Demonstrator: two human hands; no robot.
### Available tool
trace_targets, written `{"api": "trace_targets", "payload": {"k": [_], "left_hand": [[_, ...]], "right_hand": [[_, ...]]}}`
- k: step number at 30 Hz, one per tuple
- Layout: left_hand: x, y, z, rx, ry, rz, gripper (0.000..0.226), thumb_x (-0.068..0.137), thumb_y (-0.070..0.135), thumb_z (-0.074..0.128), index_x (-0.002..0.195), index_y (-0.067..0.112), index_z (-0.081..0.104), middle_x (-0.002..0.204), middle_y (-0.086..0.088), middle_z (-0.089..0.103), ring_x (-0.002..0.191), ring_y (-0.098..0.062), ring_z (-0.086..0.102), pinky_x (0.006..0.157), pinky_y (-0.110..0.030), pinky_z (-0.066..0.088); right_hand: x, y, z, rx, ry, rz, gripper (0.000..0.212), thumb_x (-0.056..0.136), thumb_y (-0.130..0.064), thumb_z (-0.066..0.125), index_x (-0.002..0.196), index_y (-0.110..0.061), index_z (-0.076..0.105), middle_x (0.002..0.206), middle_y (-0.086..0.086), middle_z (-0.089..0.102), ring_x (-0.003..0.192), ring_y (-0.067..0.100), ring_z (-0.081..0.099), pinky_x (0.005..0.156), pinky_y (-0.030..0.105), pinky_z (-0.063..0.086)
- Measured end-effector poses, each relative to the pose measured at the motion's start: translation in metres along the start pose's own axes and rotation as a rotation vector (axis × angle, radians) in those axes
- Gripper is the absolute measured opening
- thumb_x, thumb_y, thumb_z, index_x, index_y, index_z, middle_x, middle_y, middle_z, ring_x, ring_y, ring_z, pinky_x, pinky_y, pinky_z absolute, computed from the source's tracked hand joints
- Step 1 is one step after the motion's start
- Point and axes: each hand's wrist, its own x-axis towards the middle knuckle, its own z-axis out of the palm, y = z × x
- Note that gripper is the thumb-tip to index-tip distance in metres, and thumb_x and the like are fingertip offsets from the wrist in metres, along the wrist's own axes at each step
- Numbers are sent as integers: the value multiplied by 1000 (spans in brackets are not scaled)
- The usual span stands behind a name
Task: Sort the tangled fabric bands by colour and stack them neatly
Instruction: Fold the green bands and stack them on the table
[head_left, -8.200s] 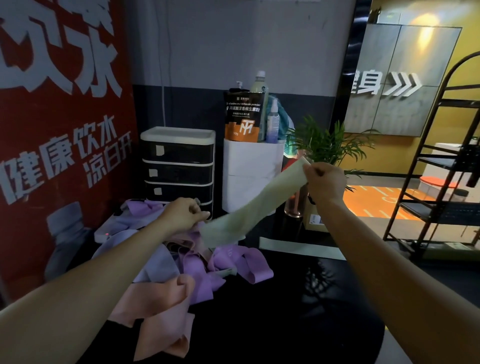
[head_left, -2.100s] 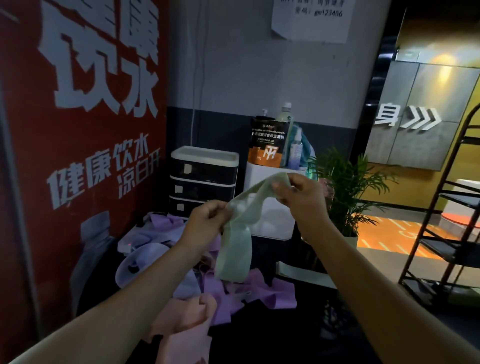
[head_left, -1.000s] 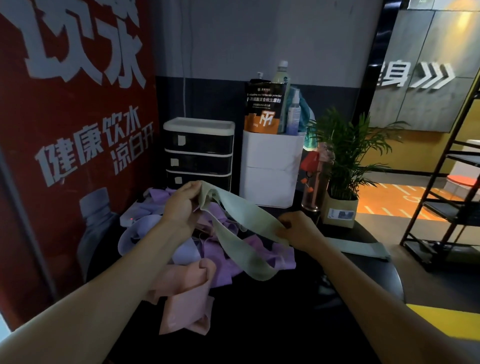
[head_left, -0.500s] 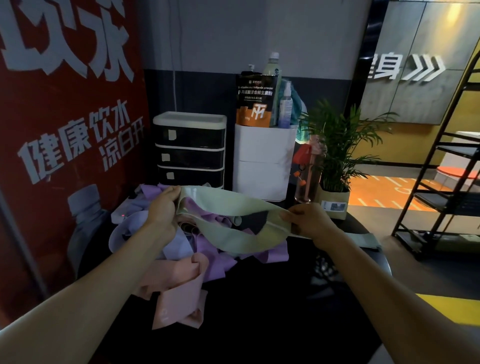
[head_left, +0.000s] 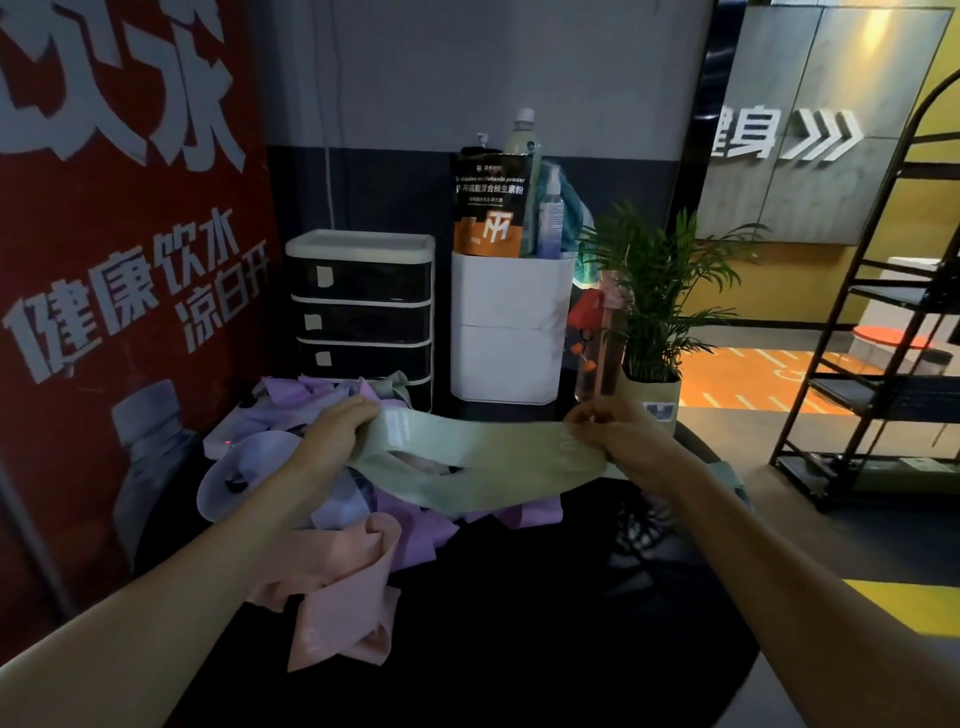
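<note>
A pale green fabric band (head_left: 467, 457) is stretched flat between my two hands above the black round table (head_left: 519, 649). My left hand (head_left: 337, 428) grips its left end and my right hand (head_left: 608, 431) grips its right end. Under and behind the band lies a tangled pile of purple bands (head_left: 410, 530) and lilac bands (head_left: 244, 467). A pink band (head_left: 343, 587) lies crumpled at the pile's near edge. Another green band (head_left: 727, 475) shows partly behind my right forearm.
A black drawer unit (head_left: 363, 317), a white bin (head_left: 509, 332) with bottles and a pouch on top, a pink bottle (head_left: 597, 353) and a potted plant (head_left: 649, 322) stand at the table's back. A red wall poster is left, a black shelf rack (head_left: 883, 332) right.
My hands have pulled farther apart, and the green band's hanging loop has flattened into a taut strip. Earlier I was holding it up folded in front of me.
</note>
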Motion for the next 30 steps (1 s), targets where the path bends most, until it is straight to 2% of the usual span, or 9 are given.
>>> {"api": "trace_targets", "payload": {"k": [6, 11, 14, 17, 20, 22, 26, 28, 30], "left_hand": [[-12, 9, 26, 258, -197, 126, 26, 97, 10, 42, 73, 10, 51, 68, 1, 49, 65, -7, 44, 57, -8, 35], [-8, 1, 40, 749, -329, 376, 15, 93, 28, 53, 79, 22, 53, 88, 0, 56, 78, -13, 53, 74, -26, 45], [-12, 9, 63, 689, -308, 458, 20, 88, 25, 63, 106, 21, 55, 109, 1, 52, 95, -6, 53, 80, -15, 41], [-18, 18, 92, 456, -513, 368, 36, 86, 18, 66, 118, 14, 51, 115, 0, 53, 103, -7, 53, 81, -10, 43], [-26, 24, 110, 282, -649, 332, 4, 89, 11, 60, 92, 9, 57, 83, -7, 54, 78, -16, 51, 71, -23, 43], [-25, 24, 116, 253, -600, 360, 16, 90, 9, 59, 75, 12, 54, 70, -6, 47, 70, -16, 43, 64, -27, 35], [-21, 28, 119, 175, -492, 358, 16, 88, 7, 60, 74, 14, 56, 58, 13, 54, 57, -1, 46, 56, -17, 35], [-20, 30, 118, 144, -455, 358, 15, 88, 8, 60, 75, 14, 57, 57, 14, 55, 53, 4, 45, 53, -13, 35], [-18, 31, 117, 122, -435, 367, 14, 88, 8, 60, 75, 14, 58, 55, 15, 58, 52, 5, 46, 53, -11, 35]], "right_hand": [[-1, -15, -17, -227, 17, -186, 33, 82, 16, 51, 85, -13, 65, 81, -4, 56, 73, 8, 51, 59, 10, 41], [-1, -37, -24, -378, -37, -371, 37, 81, 12, 55, 82, -25, 62, 88, -4, 60, 80, 10, 54, 72, 12, 42], [-6, -51, -21, -370, -107, -452, 36, 80, 12, 57, 82, -23, 61, 86, -8, 60, 77, 1, 54, 72, 10, 44], [-10, -59, -14, -353, -169, -497, 34, 79, 12, 59, 84, -22, 61, 84, -14, 60, 73, -5, 53, 70, 11, 44], [-12, -62, -12, -352, -172, -519, 33, 79, 12, 59, 87, -20, 61, 83, -15, 58, 69, -7, 51, 67, 9, 42], [-12, -61, -14, -296, -119, -499, 29, 80, 9, 62, 92, -17, 60, 85, -13, 56, 68, -7, 51, 66, 7, 41], [-10, -52, -20, -96, -70, -343, 29, 82, -6, 68, 104, -18, 54, 97, 1, 54, 78, 6, 54, 71, 18, 49], [-10, -49, -20, -30, -61, -282, 18, 84, -5, 66, 93, -16, 55, 91, 3, 58, 81, 15, 58, 77, 33, 54], [-10, -50, -18, 26, -25, -271, 16, 85, 0, 62, 81, -14, 56, 80, 3, 60, 75, 18, 59, 72, 31, 55]]}}
